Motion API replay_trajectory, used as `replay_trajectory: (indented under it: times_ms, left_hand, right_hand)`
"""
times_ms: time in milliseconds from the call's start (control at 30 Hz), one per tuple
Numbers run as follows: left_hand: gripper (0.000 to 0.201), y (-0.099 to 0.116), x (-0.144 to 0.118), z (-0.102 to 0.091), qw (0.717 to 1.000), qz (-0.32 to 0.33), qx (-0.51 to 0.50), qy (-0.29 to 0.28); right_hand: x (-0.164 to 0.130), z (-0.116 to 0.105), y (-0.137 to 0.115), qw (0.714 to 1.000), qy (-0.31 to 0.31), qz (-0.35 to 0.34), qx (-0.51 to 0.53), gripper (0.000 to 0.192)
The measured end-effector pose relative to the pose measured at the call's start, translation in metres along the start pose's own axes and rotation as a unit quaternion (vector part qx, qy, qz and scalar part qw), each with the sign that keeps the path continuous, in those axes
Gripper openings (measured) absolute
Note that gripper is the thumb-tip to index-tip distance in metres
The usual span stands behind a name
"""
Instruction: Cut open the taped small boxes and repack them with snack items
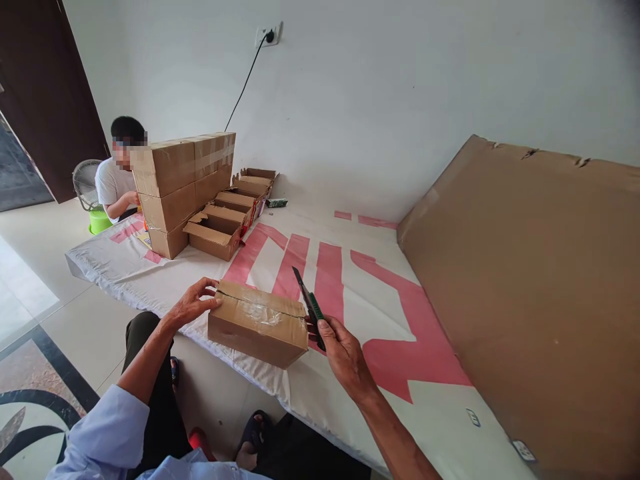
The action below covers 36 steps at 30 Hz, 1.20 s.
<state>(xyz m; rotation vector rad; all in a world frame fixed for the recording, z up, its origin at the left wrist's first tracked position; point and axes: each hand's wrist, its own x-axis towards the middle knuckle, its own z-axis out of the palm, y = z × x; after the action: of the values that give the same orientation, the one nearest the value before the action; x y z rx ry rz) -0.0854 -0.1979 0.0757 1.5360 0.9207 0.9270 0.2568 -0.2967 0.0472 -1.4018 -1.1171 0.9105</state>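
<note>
A closed brown cardboard box point(257, 333) lies near the table's front edge, with clear tape across its top and a dark slit along the top seam. My left hand point(193, 303) grips the box's left end, fingers over the top edge. In my right hand point(345, 353) is a utility knife point(315, 308) with a green and black handle. Its blade is out and points up and to the left, above the box's right end. Some fingers of my right hand reach behind the knife to the box's right end; whether they touch it I cannot tell.
Stacked cardboard boxes point(173, 207) stand at the table's far left, beside a row of open boxes point(215, 230). A large cardboard sheet point(530, 287) leans on the right. A person point(113, 183) sits behind the stack, near a fan point(86, 183). Red-and-white sheeting point(330, 280) covers the table.
</note>
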Motion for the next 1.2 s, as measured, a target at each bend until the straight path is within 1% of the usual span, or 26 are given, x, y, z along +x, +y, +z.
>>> replay_trajectory:
  times_ms: [100, 167, 267, 367, 467, 533, 600, 667, 733, 800, 867, 933, 1000, 1200]
  left_hand:
    - [0.04, 0.001, 0.001, 0.0, 0.999, -0.02, -0.024, 0.005]
    - [0.038, -0.001, 0.003, -0.001, 0.999, -0.035, -0.033, 0.006]
    - [0.038, -0.006, 0.005, -0.002, 0.998, -0.043, -0.05, 0.0]
    - [0.041, -0.009, 0.008, -0.001, 0.997, -0.025, -0.068, -0.017]
    - [0.039, -0.008, 0.01, 0.001, 0.997, 0.013, -0.07, -0.04]
    - [0.037, -0.007, 0.011, 0.001, 0.996, 0.032, -0.071, -0.05]
    - [0.042, -0.005, 0.011, 0.001, 0.995, 0.037, -0.074, -0.057]
    - [0.047, -0.003, 0.011, 0.001, 0.994, 0.035, -0.076, -0.064]
    - [0.045, 0.001, 0.011, 0.002, 0.994, 0.033, -0.077, -0.074]
    - [0.041, 0.006, 0.01, 0.005, 0.993, 0.035, -0.075, -0.08]
    - [0.039, 0.011, 0.009, 0.007, 0.993, 0.037, -0.068, -0.085]
    - [0.039, 0.015, 0.008, 0.008, 0.993, 0.04, -0.059, -0.089]
    - [0.039, 0.016, 0.007, 0.008, 0.994, 0.041, -0.053, -0.091]
    - [0.037, 0.016, 0.008, 0.007, 0.993, 0.043, -0.056, -0.092]
  right_hand:
    - [0.004, -0.001, -0.003, 1.0, 0.0, -0.002, -0.009, 0.074]
    - [0.006, -0.001, -0.004, 1.0, -0.002, -0.008, -0.014, 0.073]
    - [0.006, 0.001, -0.003, 0.999, -0.015, -0.02, -0.031, 0.071]
    - [0.008, 0.001, -0.004, 0.998, -0.023, -0.038, -0.05, 0.066]
    - [0.012, -0.004, -0.011, 0.995, -0.019, -0.05, -0.085, 0.064]
    - [0.015, -0.011, -0.022, 0.99, -0.017, -0.062, -0.125, 0.061]
    - [0.019, -0.018, -0.04, 0.983, -0.037, -0.075, -0.166, 0.057]
    - [0.022, -0.021, -0.063, 0.974, -0.087, -0.087, -0.191, 0.053]
    - [0.024, -0.019, -0.087, 0.965, -0.141, -0.099, -0.2, 0.05]
    - [0.027, -0.013, -0.108, 0.955, -0.187, -0.11, -0.202, 0.047]
    - [0.03, -0.006, -0.123, 0.945, -0.224, -0.119, -0.208, 0.047]
    - [0.034, 0.002, -0.133, 0.935, -0.249, -0.127, -0.216, 0.048]
    - [0.038, 0.007, -0.137, 0.928, -0.262, -0.133, -0.229, 0.048]
    - [0.05, 0.01, -0.139, 0.905, -0.268, -0.146, -0.297, 0.044]
